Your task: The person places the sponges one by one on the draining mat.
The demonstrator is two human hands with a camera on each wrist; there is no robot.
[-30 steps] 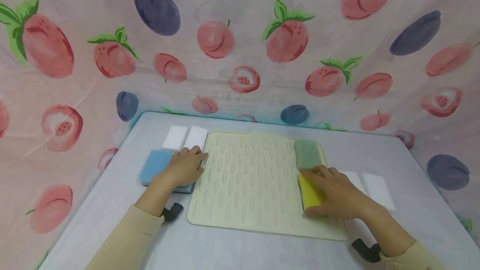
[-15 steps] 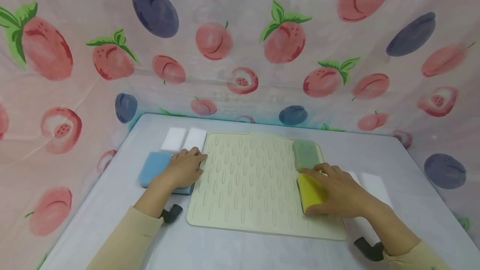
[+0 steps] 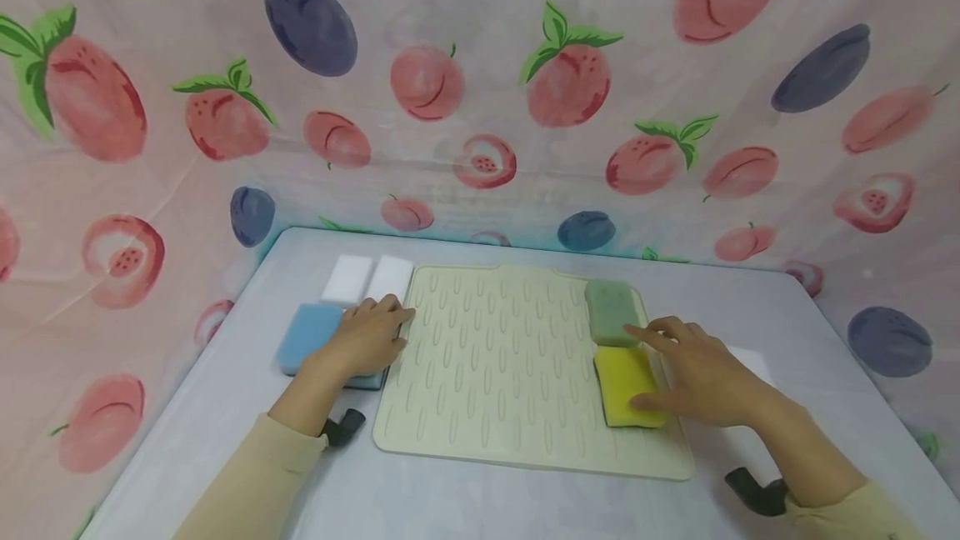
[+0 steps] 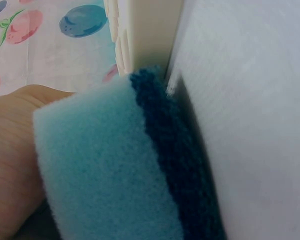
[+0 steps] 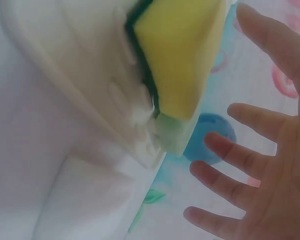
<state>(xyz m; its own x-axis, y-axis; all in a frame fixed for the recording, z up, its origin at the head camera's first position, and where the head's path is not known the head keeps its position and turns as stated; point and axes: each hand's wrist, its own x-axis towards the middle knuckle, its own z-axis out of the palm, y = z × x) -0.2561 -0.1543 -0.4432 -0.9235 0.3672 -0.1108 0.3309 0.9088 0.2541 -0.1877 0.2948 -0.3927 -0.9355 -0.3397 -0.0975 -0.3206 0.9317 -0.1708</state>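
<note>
A cream ridged mat [image 3: 502, 365] lies on the table. On its right side are a yellow sponge [image 3: 621, 390] with a dark green scouring layer and, behind it, a pale green sponge [image 3: 611, 307]. My right hand [image 3: 693, 373] hovers above and right of the yellow sponge; the right wrist view shows its fingers [image 5: 245, 160] spread, holding nothing. My left hand [image 3: 367, 336] rests at the mat's left edge, fingers extended, partly covering blue sponges [image 3: 307, 336]. Close up in the left wrist view, a blue sponge [image 4: 100, 160] with a dark blue scouring layer stands beside the hand.
Two white sponge blocks [image 3: 348, 279] lie behind the left hand. More white blocks [image 3: 752, 362] lie right of the mat, partly hidden by the right arm. A fruit-print curtain [image 3: 480, 107] hangs behind the white table [image 3: 480, 507].
My right hand has let go of the yellow sponge and moved up and to the right, its fingers spreading. The yellow sponge now lies flat on the mat. My left hand stays in place.
</note>
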